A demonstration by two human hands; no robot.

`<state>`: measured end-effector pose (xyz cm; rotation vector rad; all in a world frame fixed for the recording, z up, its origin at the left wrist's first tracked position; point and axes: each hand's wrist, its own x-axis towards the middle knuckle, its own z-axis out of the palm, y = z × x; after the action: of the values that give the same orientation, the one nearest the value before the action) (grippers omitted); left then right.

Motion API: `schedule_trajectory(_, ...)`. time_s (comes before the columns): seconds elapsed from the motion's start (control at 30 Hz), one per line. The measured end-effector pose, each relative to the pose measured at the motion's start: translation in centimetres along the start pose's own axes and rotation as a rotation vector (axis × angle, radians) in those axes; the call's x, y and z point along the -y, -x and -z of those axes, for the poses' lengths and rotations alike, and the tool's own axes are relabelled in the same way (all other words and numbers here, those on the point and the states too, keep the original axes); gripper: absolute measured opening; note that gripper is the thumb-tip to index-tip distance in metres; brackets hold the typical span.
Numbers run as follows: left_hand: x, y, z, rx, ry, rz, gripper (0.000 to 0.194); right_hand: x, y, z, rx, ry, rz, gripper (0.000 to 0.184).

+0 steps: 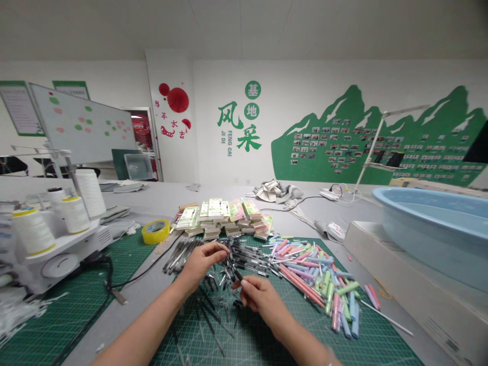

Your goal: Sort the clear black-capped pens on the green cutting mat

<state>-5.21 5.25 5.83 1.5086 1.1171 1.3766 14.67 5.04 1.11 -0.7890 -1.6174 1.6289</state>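
Note:
Over the middle of the green cutting mat, my left hand (209,258) has its thumb and fingers pinched at the upper end of a dark, slim pen (237,274). Close by on the right, my right hand (257,294) pinches the pen's lower end. The fingers partly cover it, and its fine details are blurred. Behind both hands lies a spread pile of black and clear pens (251,256). Thin dark refills or rods (208,317) fan out on the mat below my left wrist. Small dark parts (238,304) lie beneath my right fingers.
Pastel pen barrels (305,264) are heaped on the right. Stacked small boxes (217,211) stand behind the pens. Yellow tape (155,232) and a sewing machine with thread cones (32,231) are left. A blue basin (430,216) rests on a white box (404,284) at right.

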Motion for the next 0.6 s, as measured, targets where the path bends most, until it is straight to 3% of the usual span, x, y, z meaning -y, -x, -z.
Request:
schedule_trajectory(0.2,0.7,-0.5,0.8,0.093,-0.091,0.045,0.036,0.3,0.1,0.2,-0.029,-0.121,0.018,0.039)
schedule_trajectory(0.43,3.0,-0.9,3.6,0.246,-0.882,-0.077,0.012,0.5,0.1,0.3,-0.057,-0.129,0.017,0.038)
schedule_trajectory(0.6,4.1,-0.7,4.1,0.366,-1.054,-0.132,0.010,0.3,0.0,0.3,-0.067,-0.089,0.021,0.038)
